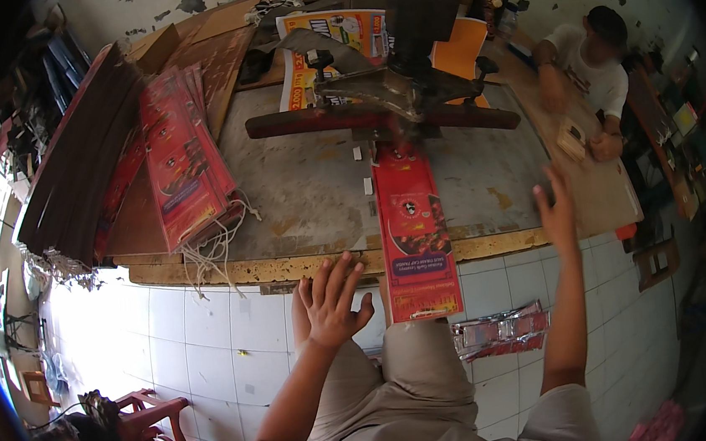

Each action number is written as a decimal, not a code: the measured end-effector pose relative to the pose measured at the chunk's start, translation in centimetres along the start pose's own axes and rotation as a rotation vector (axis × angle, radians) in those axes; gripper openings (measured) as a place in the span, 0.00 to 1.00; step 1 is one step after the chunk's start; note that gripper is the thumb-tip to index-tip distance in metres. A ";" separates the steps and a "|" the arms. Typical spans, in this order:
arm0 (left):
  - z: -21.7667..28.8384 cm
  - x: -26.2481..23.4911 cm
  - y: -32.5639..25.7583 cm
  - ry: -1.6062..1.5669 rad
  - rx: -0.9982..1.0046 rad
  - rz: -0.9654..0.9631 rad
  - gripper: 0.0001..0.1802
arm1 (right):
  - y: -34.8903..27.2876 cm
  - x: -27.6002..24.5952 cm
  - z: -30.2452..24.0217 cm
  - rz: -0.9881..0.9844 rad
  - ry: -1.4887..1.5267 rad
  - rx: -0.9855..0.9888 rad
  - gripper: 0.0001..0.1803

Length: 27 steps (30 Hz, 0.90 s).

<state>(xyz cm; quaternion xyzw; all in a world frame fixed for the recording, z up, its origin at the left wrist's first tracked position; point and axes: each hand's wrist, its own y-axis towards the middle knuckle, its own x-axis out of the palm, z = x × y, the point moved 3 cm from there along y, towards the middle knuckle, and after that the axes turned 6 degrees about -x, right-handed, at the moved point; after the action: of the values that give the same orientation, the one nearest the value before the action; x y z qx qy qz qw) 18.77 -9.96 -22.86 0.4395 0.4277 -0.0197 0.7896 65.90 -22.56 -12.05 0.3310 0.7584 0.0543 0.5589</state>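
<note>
A long red printed strip (412, 207) lies under the dark cross-bar press (385, 108) and juts past the table's front edge, over my lap. My left hand (332, 302) is just left of the strip's near end, by the table edge, fingers spread and holding nothing. On the other side, my right hand (559, 207) is raised over the right part of the metal tabletop (302, 212), its fingers apart and nothing in them. Small white pieces (368, 186) rest along the strip's left side. Where the strip passes beneath the press, its far end is hidden.
Red printed strips with white cords (183, 151) are piled at left, beside a tall dark stack (79, 160). Yellow printed sheets (337, 33) lie behind the press. Another person (587, 65) sits at the right. A red stool (154, 418) and silvery-red packets (501, 332) are on the floor.
</note>
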 end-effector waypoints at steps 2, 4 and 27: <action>0.5 -1.2 0.8 -0.026 -0.018 -0.023 0.33 | -3.1 0.9 -6.0 -0.058 0.124 -0.115 0.31; 0.6 -3.0 1.8 -0.047 -0.017 -0.017 0.31 | -6.1 1.6 -11.4 -0.146 0.283 -0.259 0.32; -8.9 16.5 32.4 -0.090 -0.087 -0.209 0.23 | -11.6 2.4 -22.6 -0.308 0.271 -0.548 0.39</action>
<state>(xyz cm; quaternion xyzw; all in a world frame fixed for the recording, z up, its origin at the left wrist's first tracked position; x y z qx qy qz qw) 36.56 21.94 -14.53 0.3564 0.4359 -0.1030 0.8200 40.41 -23.72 -10.94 0.0398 0.8239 0.2146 0.5231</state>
